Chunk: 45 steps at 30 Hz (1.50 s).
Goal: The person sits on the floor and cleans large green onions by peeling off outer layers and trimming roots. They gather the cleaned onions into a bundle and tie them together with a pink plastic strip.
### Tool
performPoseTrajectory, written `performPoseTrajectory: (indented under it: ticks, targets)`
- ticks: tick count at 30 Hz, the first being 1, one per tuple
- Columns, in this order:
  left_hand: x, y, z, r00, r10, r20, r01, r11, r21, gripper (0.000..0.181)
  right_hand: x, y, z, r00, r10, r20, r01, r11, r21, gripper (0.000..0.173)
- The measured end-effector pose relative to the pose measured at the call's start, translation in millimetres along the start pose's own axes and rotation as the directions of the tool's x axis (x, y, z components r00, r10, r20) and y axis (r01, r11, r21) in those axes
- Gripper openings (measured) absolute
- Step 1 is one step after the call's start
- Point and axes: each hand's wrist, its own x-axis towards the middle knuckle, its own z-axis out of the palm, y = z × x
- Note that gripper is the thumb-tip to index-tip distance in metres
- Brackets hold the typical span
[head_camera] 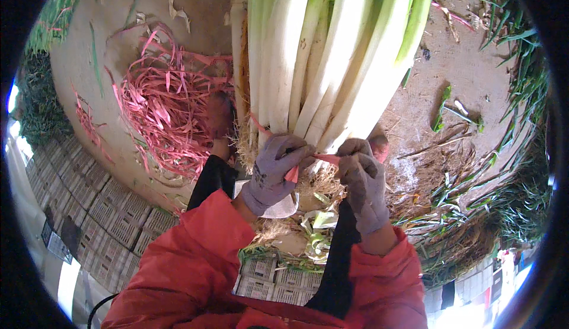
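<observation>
A bundle of thick green onions or leeks (306,62) lies before me, white stalks with the rooted ends towards me and green parts at the top. My left hand (278,164), in a grey glove, pinches a pink plastic strip (326,158) close to the root ends. The gloved right hand (363,173) grips the same strip on the other side, so a short stretch spans the gap between both hands. One end of the strip hangs below my left fingers. Fingertips of both hands are partly hidden.
A tangled heap of pink strips (164,102) lies left of the bundle. Green leaf scraps (444,107) and loose roots litter the ground at right. Stacked slatted crates (115,218) stand at lower left. Green leafy piles (524,204) edge the right side.
</observation>
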Motion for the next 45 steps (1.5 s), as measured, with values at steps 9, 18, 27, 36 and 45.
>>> performPoseTrajectory:
  ticks: [9,18,27,36,45]
  targets:
    - [13,-11,-10,0.976,0.169,0.137,-0.172,0.985,0.009,0.026,21,12,2,0.949,0.288,-0.132,-0.107,0.683,0.722,0.028]
    - [35,22,14,0.671,-0.473,0.57,0.71,0.188,-0.679,0.022,30,46,-24,0.963,0.225,0.145,-0.247,0.538,0.806,0.033]
    - [41,27,-35,0.517,-0.476,0.711,0.855,0.247,-0.456,0.017,18,0,-35,0.934,0.269,0.235,-0.356,0.728,0.585,0.023]
    - [53,6,0,0.59,-0.187,0.786,0.802,0.02,-0.597,0.03,37,40,-38,0.954,0.251,0.166,-0.3,0.76,0.577,0.028]
    - [53,14,-35,0.419,-0.344,0.84,0.908,0.144,-0.394,0.028,3,-38,-20,0.927,0.316,0.204,-0.349,0.924,0.158,0.034]
